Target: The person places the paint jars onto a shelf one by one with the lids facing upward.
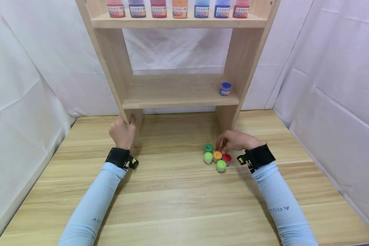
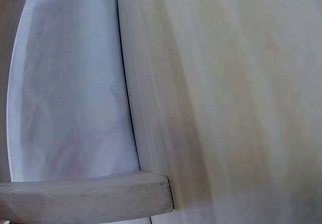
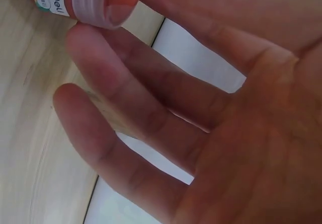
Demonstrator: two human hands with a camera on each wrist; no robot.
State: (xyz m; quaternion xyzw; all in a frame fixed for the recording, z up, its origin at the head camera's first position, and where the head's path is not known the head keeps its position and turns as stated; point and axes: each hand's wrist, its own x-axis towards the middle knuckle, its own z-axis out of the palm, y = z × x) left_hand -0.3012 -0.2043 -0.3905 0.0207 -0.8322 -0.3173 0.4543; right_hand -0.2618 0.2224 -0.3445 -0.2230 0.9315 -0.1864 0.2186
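My left hand [image 1: 123,132] grips the lower end of the left side panel of a wooden shelf [image 1: 181,89], thumb on its inner face. In the left wrist view only the shelf's wooden panel [image 2: 85,199] and the tabletop show. My right hand [image 1: 236,140] pinches a small red paint jar [image 3: 93,2] between thumb and fingers, its other fingers spread loosely. Just beside that hand stand several small jars: a dark green one [image 1: 208,148], two light green ones [image 1: 207,158], an orange one [image 1: 217,156] and a red one [image 1: 227,159].
A blue paint jar [image 1: 225,89] stands at the right end of the middle shelf board. Several coloured jars line the upper board [image 1: 178,23]. The shelf stands at the back of a wooden table [image 1: 172,205], with white cloth [image 1: 24,68] hanging around it.
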